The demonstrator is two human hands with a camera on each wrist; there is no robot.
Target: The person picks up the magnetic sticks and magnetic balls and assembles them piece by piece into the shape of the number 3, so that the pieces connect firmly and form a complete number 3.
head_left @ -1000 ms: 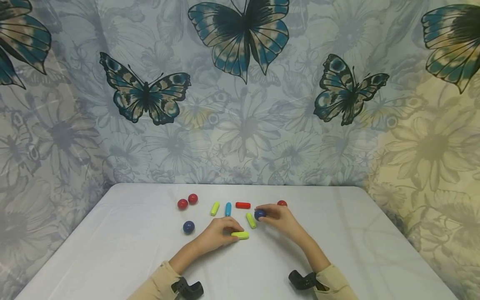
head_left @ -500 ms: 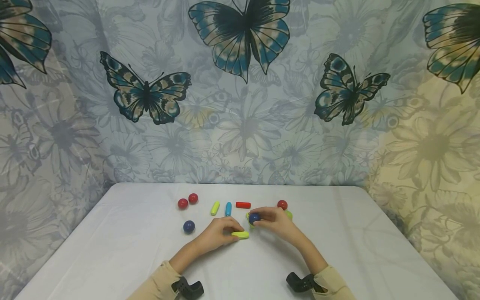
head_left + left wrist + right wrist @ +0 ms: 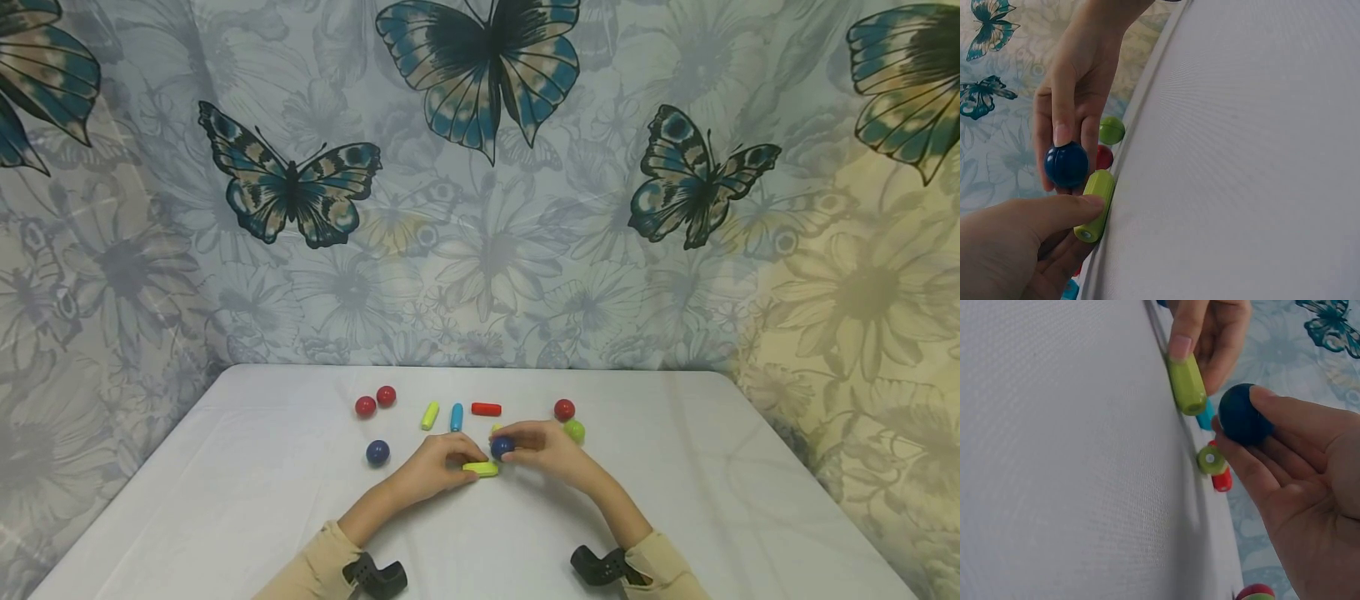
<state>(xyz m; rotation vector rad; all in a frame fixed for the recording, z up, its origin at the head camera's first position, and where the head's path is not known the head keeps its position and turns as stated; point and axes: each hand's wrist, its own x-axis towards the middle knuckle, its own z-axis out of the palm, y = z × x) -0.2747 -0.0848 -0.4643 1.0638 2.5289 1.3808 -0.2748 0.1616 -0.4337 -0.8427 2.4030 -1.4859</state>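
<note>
Between thumb and fingers, my left hand [image 3: 435,465] pinches a yellow-green rod [image 3: 482,470], which lies sideways low over the table. My right hand [image 3: 551,450] holds a dark blue ball [image 3: 502,448] by thumb and fingertips, just above the rod's right end. In the left wrist view the blue ball [image 3: 1066,165] is close beside the far end of the rod [image 3: 1095,206]. The right wrist view has a small gap between the ball [image 3: 1245,414] and the rod [image 3: 1186,385]. Behind the right fingers, a second yellow-green rod [image 3: 496,428] is mostly hidden.
Behind the hands lie another yellow-green rod [image 3: 430,416], a blue rod [image 3: 457,417] and a red rod [image 3: 486,409]. Two red balls [image 3: 365,407] and a blue ball [image 3: 378,452] are on the left. A red ball [image 3: 564,409] and a green ball [image 3: 574,431] sit right.
My right hand has carried the blue ball left and toward me, up to the rod's end. This uncovers the green ball and covers most of the second yellow-green rod. My left hand stays put.
</note>
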